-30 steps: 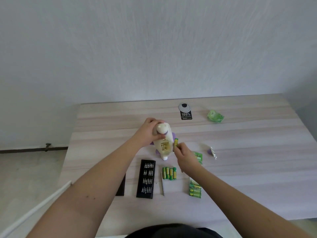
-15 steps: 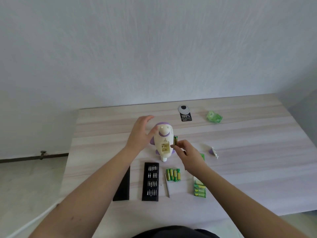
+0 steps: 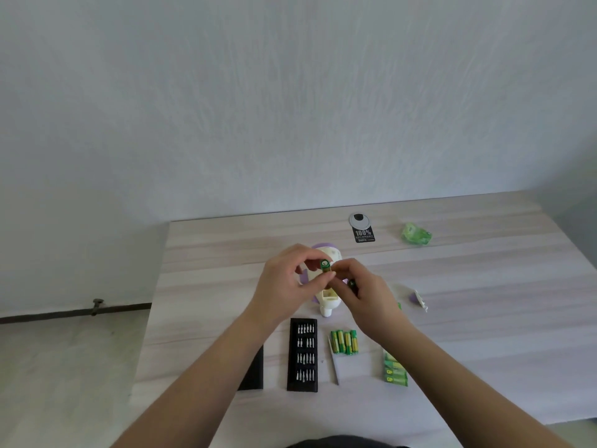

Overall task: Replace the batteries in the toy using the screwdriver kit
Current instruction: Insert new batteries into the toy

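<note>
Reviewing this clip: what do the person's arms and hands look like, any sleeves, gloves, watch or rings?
Both arms are bare from the bottom of the frame up to the wrists, with no sleeves in view. The left hand and right hand are ungloved. No watch, bracelet or ring shows on either. A dark garment edge shows at the bottom centre of the frame.

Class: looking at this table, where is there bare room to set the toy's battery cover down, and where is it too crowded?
Bare: the right side of the table, beyond the battery pack, and the left strip beside the bit tray. Crowded: the middle, around the toy, both hands and the loose batteries.
</note>
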`<action>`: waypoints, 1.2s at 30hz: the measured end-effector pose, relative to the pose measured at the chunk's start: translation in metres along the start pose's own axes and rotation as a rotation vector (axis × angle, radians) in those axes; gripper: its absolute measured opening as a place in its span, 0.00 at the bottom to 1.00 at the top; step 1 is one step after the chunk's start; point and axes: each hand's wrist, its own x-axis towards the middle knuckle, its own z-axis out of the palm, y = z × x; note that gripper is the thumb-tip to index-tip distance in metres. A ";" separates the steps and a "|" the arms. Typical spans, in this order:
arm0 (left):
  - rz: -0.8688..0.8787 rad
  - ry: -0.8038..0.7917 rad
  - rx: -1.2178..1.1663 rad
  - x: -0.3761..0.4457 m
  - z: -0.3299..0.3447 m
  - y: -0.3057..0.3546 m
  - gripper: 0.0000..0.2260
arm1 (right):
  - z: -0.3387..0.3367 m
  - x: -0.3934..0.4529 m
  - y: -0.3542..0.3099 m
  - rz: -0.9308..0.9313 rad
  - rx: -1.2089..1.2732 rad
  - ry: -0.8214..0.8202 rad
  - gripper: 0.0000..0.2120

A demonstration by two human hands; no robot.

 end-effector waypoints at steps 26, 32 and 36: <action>0.029 0.041 0.055 -0.007 0.002 0.005 0.08 | -0.034 -0.012 -0.001 0.041 0.582 -0.056 0.18; 0.008 0.047 0.051 -0.007 0.003 0.008 0.08 | -0.040 -0.009 -0.001 0.004 0.568 -0.019 0.12; 0.001 0.029 0.034 -0.009 0.005 0.009 0.08 | -0.043 -0.009 -0.002 0.057 0.636 -0.014 0.18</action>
